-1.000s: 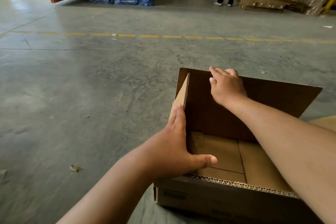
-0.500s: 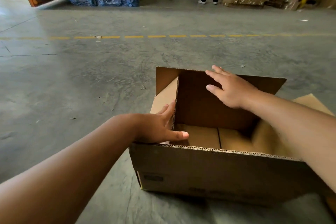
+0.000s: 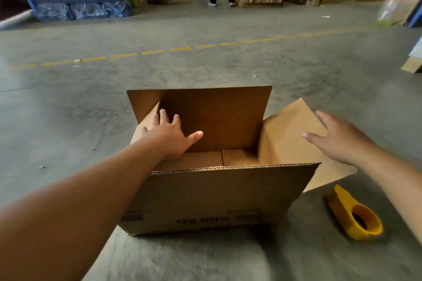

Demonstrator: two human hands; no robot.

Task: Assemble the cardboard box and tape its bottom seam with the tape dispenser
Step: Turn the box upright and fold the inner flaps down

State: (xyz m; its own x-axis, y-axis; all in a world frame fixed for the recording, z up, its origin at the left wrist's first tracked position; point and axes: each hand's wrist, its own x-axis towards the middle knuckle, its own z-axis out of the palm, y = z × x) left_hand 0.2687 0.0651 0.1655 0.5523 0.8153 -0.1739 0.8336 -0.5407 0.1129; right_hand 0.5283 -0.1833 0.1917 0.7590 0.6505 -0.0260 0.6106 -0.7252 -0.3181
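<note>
Two hands work on the box (image 3: 212, 198): the left hand (image 3: 170, 138) presses inside, fingers spread wide, holding nothing. The right hand (image 3: 338, 138) hovers open over the side flap (image 3: 290, 134). I think the flaps are being shaped; next, flip it and grab the dispenser (image 3: 352, 214).

A grey concrete floor (image 3: 68, 125) carries the open cardboard box (image 3: 212, 198) near the middle, with a yellow tape dispenser (image 3: 352, 214) lying just right of it.

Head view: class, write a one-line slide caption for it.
Left hand inside an open cardboard box on the concrete floor, right hand over its side flap, yellow tape dispenser alongside.
</note>
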